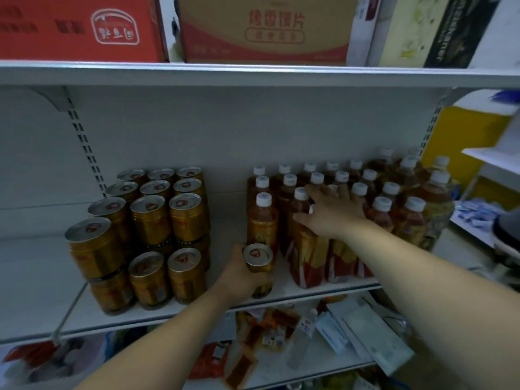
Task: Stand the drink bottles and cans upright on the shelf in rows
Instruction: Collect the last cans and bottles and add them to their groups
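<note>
Most stock already stands in rows on the shelf (pixel 42 277); the left hand (pixel 239 274), fingers wrapped around one gold can (pixel 258 267), sets it at six o'clock from the leftmost bottles (pixel 262 218), while the right hand (pixel 327 213) rests with fingers spread on neighbouring caps.

Left hand on a can, right hand on the bottles

The left hand (pixel 244 273) grips a gold can (pixel 259 270) standing upright near the front edge of the white shelf (pixel 42 277), just in front of the bottle rows' leftmost bottle. Left of that can stand the stacked gold cans (pixel 152 237), lined up in rows, two tiers high. Right of the can, the right hand (pixel 327 212) rests spread across the white-capped tea bottles (pixel 351 198), fingers among the caps, palm on the front ones. Above the can, cardboard boxes (pixel 261 26) sit on the upper shelf; below it, loose packets (pixel 264 330) lie on the lower shelf.
</note>
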